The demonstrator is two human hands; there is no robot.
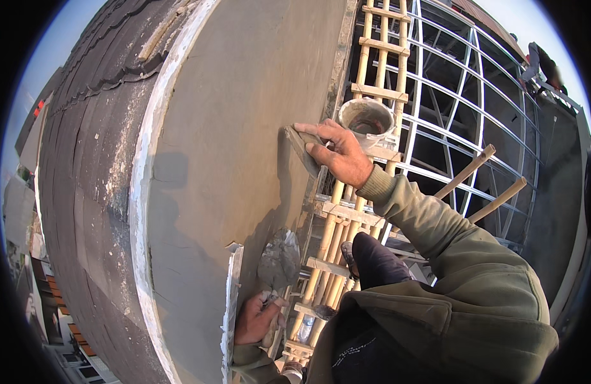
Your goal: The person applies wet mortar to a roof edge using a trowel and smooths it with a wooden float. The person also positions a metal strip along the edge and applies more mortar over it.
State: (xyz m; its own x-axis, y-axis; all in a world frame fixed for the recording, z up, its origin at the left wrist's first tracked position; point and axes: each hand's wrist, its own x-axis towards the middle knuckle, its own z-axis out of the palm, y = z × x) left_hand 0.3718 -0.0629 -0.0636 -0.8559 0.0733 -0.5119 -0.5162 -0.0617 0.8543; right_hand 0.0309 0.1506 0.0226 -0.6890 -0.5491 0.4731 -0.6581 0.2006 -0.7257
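My right hand [337, 153] presses a flat grey finishing pad [300, 148] against the smooth grey plastered wall [212, 115], fingers closed over it. Just beside it, a cement-smeared bucket [366, 120] sits on the bamboo scaffold. Low in the view, my left hand [257, 317] is closed round the handle of a trowel [279, 256], whose grey-coated blade points up along the wall. A narrow, plaster-crusted straight strip [232, 294] stands just left of that hand.
A dark tiled roof [91, 192] borders the wall on the left. Bamboo ladder-like scaffolding [334, 224] runs beneath me, with two protruding poles [500, 198]. An open metal roof frame [455, 83] lies to the right. Another person [542, 67] is at the upper right edge.
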